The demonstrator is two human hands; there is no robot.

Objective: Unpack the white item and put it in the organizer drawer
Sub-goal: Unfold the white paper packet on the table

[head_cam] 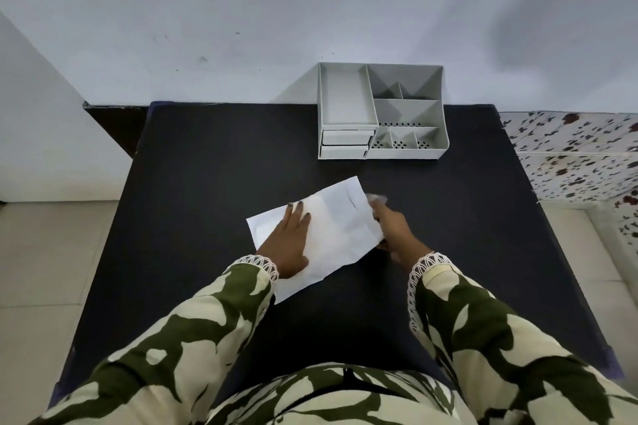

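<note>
The white envelope (331,231) lies flat and slanted on the dark desk (193,162), near its middle and well short of the grey organizer (381,110) at the far edge. The left hand (288,241) rests flat on the envelope's near-left half, fingers (297,210) spread and pressing down. The right hand (392,229) is at the envelope's right edge, and whether its fingers are closed on anything I cannot tell; a small pale blur shows just past them. The step looks like drawing the contents out through that right-hand end. Keep the left palm firm so the paper does not slide, and pull along the envelope's length, not upward. The two small drawers (345,143) at the organizer's front left appear closed, so one must be opened first.
</note>
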